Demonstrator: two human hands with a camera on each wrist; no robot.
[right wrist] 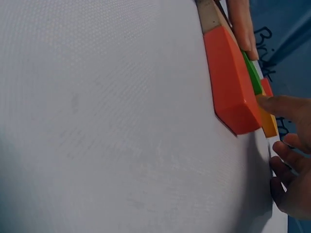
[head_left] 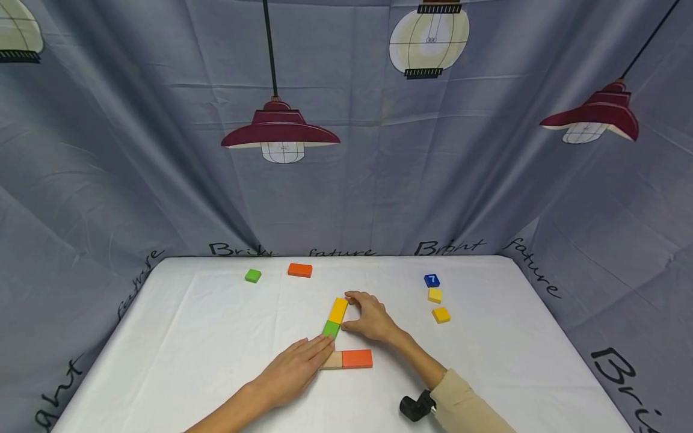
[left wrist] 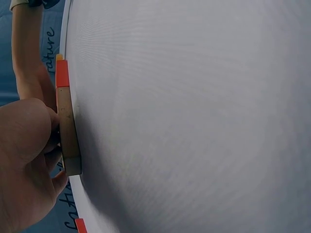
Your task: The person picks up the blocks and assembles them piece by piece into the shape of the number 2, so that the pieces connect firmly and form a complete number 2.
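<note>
A yellow block (head_left: 338,310) and a green block (head_left: 331,329) lie end to end in a slanting line on the white table. Below them, a plain wooden block (head_left: 334,361) meets a red-orange block (head_left: 357,359) in a level row. My left hand (head_left: 295,370) rests over the near end of the green block and part of the wooden one, fingers extended, hiding what lies beneath. Beside the yellow block is my right hand (head_left: 372,319); its thumb (right wrist: 279,105) touches the block's side, and the other fingers are loosely bent near its far end.
Toward the back left lie a green block (head_left: 252,276) and an orange block (head_left: 300,270). At right are a blue block marked 7 (head_left: 431,280) and two yellow blocks (head_left: 435,295). A black device (head_left: 415,407) sits by the right sleeve. A grey-blue curtain (head_left: 346,198) hangs behind.
</note>
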